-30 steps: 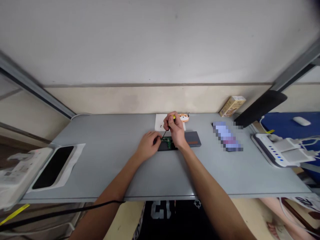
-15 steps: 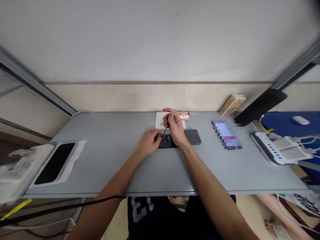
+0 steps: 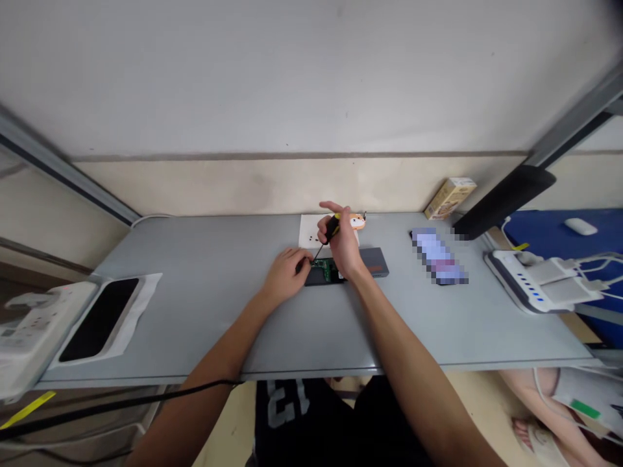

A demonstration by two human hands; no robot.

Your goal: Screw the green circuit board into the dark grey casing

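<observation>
My right hand (image 3: 342, 241) grips a black and yellow screwdriver (image 3: 331, 228), its thin shaft slanting down to the left. The tip is by a green circuit board (image 3: 322, 267) in an opened dark case (image 3: 318, 279). My left hand (image 3: 287, 274) is at the case's left end, fingers curled round a small dark part whose shape I cannot make out. A grey box (image 3: 377, 261) lies right of the case, partly behind my right wrist. Behind, a white sheet (image 3: 306, 228) carries several tiny dark pieces, and an orange and white animal-faced item (image 3: 358, 221) lies beside it.
A phone (image 3: 100, 318) on white paper and a power strip (image 3: 48, 324) are at the left. Right of my hands are a blurred-screen phone (image 3: 439, 257), a carton (image 3: 450, 198), a black cylinder (image 3: 503, 202) and a charger (image 3: 523, 285). A person's leg (image 3: 559, 415) shows lower right.
My right hand has tipped, so more of the screwdriver's handle shows. My left hand stays at the case. The whole view has shifted slightly.
</observation>
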